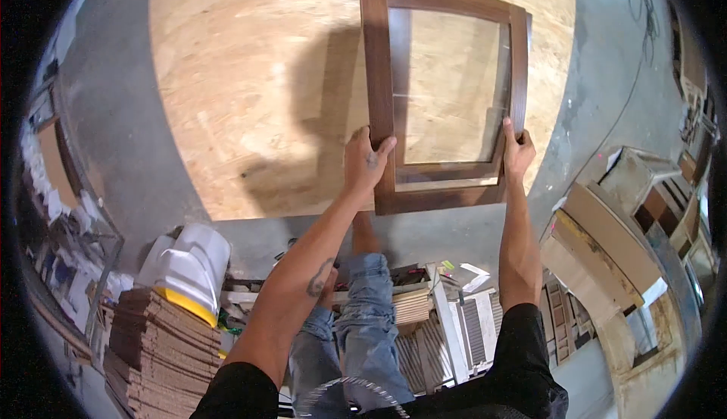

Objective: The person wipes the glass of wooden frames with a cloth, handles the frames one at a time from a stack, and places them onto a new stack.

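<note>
Black sleeves (530, 358) and both forearms enter from the lower edge. Left hand (366, 163) is closed on the left stile of a dark wooden frame (377, 78), thumb on its face, near the lower left corner. Right hand (518, 150) is closed on the right stile, fingers wrapped round its edge. Frame holds a clear pane (450, 85) and lies over the right portion of a chipboard table (257, 78), its bottom rail overhanging the near edge. Stacked boards (155, 343) and a white and yellow container (189, 264) sit on the floor at lower left.
</note>
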Available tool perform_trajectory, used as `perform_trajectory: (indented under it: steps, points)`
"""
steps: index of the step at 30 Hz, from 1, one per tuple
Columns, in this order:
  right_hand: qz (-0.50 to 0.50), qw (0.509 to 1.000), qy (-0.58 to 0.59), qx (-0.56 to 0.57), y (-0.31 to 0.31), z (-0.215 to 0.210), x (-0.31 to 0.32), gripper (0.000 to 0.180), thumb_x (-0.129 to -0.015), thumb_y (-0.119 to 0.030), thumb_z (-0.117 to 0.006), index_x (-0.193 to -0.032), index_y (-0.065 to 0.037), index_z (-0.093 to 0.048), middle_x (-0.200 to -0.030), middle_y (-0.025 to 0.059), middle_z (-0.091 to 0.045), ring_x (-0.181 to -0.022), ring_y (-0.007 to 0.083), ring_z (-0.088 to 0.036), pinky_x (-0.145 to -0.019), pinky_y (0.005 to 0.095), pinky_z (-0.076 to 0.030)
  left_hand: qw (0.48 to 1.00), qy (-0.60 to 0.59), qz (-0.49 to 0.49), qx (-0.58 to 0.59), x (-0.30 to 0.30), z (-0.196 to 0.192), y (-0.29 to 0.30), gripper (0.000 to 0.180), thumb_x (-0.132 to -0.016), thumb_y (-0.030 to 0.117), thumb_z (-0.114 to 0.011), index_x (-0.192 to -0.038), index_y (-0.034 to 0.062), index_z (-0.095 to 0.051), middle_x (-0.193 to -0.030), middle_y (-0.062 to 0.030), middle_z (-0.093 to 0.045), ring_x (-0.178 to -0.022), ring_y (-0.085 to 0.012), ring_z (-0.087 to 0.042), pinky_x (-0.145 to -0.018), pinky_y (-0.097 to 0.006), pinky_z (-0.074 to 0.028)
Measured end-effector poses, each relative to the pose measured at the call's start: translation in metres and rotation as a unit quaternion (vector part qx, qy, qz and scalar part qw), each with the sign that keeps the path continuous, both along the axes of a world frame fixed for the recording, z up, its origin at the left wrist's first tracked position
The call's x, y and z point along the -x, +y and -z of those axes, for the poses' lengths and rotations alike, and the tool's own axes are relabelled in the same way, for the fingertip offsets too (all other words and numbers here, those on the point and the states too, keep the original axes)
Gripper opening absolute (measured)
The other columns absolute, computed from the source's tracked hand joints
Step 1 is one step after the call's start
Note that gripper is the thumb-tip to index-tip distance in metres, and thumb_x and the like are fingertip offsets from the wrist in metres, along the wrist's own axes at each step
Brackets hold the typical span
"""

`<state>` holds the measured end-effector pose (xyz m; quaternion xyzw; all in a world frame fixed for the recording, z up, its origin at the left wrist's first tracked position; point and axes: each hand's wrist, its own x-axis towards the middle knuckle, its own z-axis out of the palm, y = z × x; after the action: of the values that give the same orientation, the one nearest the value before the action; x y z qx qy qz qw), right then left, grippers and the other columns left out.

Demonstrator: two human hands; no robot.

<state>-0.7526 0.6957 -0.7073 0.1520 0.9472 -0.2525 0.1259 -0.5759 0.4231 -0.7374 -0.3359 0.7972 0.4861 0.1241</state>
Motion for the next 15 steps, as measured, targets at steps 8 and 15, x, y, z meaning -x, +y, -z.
perform_trajectory:
  steps: [8, 15]
  points:
    - [-0.111, 0.984, 0.072, -0.116, 0.047, 0.038, 0.002, 0.064, -0.08, -0.05, -0.065, -0.114, 0.003, -0.056, -0.113, 0.0222, -0.055, -0.101, 0.0367, -0.055, -0.087, 0.0412, -0.045, 0.979, -0.086, 0.113, 0.145, 0.047, 0.009, 0.037, 0.072, -0.084, 0.04, -0.062, -0.128, -0.0126, -0.04, -0.115, -0.0312, -0.053, -0.109, -0.0429, -0.051, -0.092, -0.043, -0.044]
    - [-0.083, 0.995, -0.04, -0.035, 0.063, 0.048, -0.004, 0.063, -0.081, -0.04, -0.067, -0.12, 0.007, -0.052, -0.101, 0.0264, -0.062, -0.095, 0.0393, -0.061, -0.083, 0.04, -0.049, 0.981, -0.145, -0.082, -0.097, 0.043, 0.009, 0.051, 0.085, -0.081, 0.046, -0.064, -0.135, -0.0118, -0.033, -0.127, -0.0344, -0.045, -0.121, -0.0407, -0.045, -0.101, -0.041, -0.037]
